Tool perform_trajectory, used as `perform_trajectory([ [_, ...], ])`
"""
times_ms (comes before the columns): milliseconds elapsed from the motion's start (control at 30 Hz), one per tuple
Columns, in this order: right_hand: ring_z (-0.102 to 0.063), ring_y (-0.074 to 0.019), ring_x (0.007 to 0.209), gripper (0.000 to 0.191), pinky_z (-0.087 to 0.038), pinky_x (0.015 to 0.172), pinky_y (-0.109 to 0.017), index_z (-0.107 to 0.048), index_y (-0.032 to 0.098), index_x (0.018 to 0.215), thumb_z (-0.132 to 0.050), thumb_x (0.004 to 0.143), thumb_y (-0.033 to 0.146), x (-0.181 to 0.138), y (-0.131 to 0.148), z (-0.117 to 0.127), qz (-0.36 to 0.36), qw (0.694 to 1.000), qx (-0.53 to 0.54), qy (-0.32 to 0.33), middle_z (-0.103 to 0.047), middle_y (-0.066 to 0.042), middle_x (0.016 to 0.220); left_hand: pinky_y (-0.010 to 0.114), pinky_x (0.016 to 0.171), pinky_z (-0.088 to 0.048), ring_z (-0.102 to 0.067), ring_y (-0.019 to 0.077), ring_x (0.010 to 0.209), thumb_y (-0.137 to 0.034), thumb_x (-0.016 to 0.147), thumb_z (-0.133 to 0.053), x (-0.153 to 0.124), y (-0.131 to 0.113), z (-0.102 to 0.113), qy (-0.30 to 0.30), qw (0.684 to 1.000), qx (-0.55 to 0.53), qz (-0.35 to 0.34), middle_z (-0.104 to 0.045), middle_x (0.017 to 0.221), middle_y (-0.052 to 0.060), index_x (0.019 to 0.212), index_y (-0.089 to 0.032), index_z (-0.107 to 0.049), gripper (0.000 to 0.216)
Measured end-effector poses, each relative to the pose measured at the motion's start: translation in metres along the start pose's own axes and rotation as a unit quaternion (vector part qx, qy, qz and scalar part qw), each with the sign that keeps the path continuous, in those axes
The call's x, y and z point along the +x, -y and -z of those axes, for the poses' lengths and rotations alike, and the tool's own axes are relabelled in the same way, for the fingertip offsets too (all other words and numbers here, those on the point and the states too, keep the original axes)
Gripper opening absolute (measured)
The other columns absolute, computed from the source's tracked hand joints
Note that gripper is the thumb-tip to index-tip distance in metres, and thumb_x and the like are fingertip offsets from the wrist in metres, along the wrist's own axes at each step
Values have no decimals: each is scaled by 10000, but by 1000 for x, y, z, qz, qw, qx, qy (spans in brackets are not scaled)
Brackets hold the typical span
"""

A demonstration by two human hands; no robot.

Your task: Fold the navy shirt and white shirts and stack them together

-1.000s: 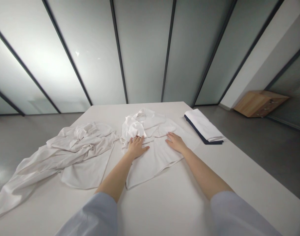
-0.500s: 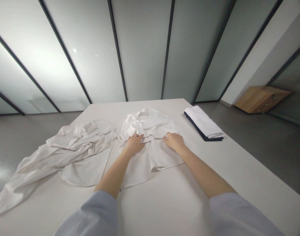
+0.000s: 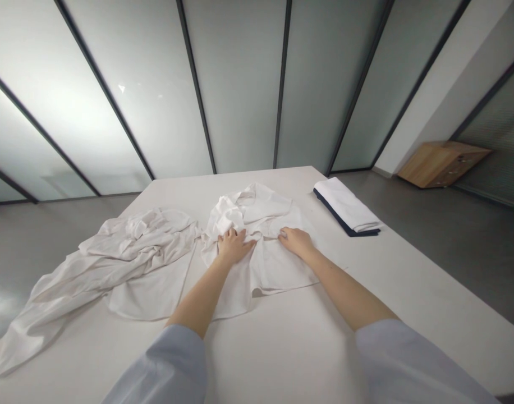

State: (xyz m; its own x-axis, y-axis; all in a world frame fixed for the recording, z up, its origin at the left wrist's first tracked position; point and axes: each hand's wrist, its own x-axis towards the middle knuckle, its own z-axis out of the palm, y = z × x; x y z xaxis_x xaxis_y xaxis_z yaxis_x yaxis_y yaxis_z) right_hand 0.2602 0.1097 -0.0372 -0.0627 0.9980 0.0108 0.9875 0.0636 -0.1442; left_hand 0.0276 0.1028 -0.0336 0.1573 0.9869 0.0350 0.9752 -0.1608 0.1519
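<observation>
A crumpled white garment (image 3: 261, 264) lies in the middle of the white table (image 3: 307, 342). My left hand (image 3: 233, 246) rests on its left part with the fingers curled into the bunched cloth. My right hand (image 3: 296, 241) sits on the garment's right part, fingers bent and pinching a fold. Both hands are close together near the garment's upper half. Its lower hem is folded up towards me.
A larger heap of white cloth (image 3: 114, 258) spreads over the table's left side and hangs off the edge. A folded white and dark blue stack (image 3: 347, 209) lies at the far right. A wooden cabinet (image 3: 442, 163) stands on the floor by the glass wall.
My hands went from lying flat on the garment to gripping it. They drew nearer to each other, and the cloth bunched up, its lower hem pulled up and folded.
</observation>
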Motion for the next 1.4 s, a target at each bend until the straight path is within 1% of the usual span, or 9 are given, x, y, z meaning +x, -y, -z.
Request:
perform_trajectory([
  [267, -667, -234, 925, 316, -419, 689, -286, -711, 236, 1022, -423, 926, 323, 2, 1, 0, -4, 1000, 6, -30, -737, -78, 1001, 463, 1117, -265, -505, 256, 1223, -362, 945, -392, 5, 14, -12, -51, 997, -52, -1, -605, 1239, 78, 1254, -279, -613, 390],
  [467, -661, -236, 884, 377, -431, 761, -300, -680, 214, 1122, -364, 955, 335, 0, -2, -1, -9, 992, 53, -115, -738, -81, 946, 411, 1056, -345, -518, 268, 1210, -287, 868, -486, 4, 14, -9, -60, 998, -34, -6, -616, 1239, 82, 1354, -282, -533, 488],
  [700, -551, -243, 1133, 396, -360, 1023, -376, -642, 177, 1174, -320, 962, 271, -9, 17, -3, 202, 954, 127, -181, -674, -116, 1148, 361, 915, -440, -645, 248, 997, -348, 886, -472, 5, 11, -11, -56, 993, -71, -78, -716, 948, 67, 1515, -175, -253, 688],
  [867, -505, -259, 1190, 406, -369, 1023, -426, -580, 190, 1259, -449, 875, 200, -18, 40, -15, 343, 922, 149, -100, -620, -116, 1237, 352, 874, -459, -667, 261, 914, -516, 823, -566, 1, 7, -9, -58, 984, -104, -135, -716, 883, 73, 1071, -188, -672, 425],
  [967, -528, -245, 1172, 442, -385, 1014, -423, -587, 198, 1224, -432, 818, 121, -18, 41, -19, 349, 918, 175, -70, -628, -98, 1228, 348, 868, -458, -664, 255, 926, -426, 865, -516, 1, 4, -9, -42, 987, -111, -108, -725, 918, 83, 883, -196, -689, 288],
  [1100, -552, -226, 1133, 409, -405, 1003, -393, -596, 184, 1136, -387, 795, 96, -9, 26, -21, 280, 931, 207, -111, -638, -97, 1186, 323, 777, -476, -665, 240, 868, -389, 874, -490, 4, 7, -15, -34, 977, -205, -39, -729, 874, 82, 831, -185, -675, 279],
  [1233, -558, -225, 1101, 333, -426, 978, -381, -575, 173, 1099, -407, 812, 152, 1, 7, -24, 220, 929, 249, -162, -639, -106, 1124, 273, 593, -463, -603, 173, 599, -473, 884, -442, 14, 15, -17, -100, 895, -427, 75, -637, 586, 52, 647, -177, -597, 410],
  [1300, -567, -220, 1076, 317, -452, 938, -374, -566, 183, 1091, -421, 809, 171, 6, -1, -28, 198, 924, 278, -170, -636, -97, 1110, 248, 524, -440, -546, 139, 503, -497, 875, -445, 23, 22, -10, -180, 801, -554, 138, -580, 511, 26, 648, -179, -570, 410],
  [1400, -581, -217, 1027, 305, -482, 872, -364, -563, 191, 1076, -445, 795, 178, 12, -7, -34, 177, 916, 311, -180, -635, -90, 1074, 209, 470, -402, -525, 109, 450, -494, 845, -496, 36, 45, 13, -300, 618, -693, 218, -586, 539, -3, 817, -168, -567, 335],
])
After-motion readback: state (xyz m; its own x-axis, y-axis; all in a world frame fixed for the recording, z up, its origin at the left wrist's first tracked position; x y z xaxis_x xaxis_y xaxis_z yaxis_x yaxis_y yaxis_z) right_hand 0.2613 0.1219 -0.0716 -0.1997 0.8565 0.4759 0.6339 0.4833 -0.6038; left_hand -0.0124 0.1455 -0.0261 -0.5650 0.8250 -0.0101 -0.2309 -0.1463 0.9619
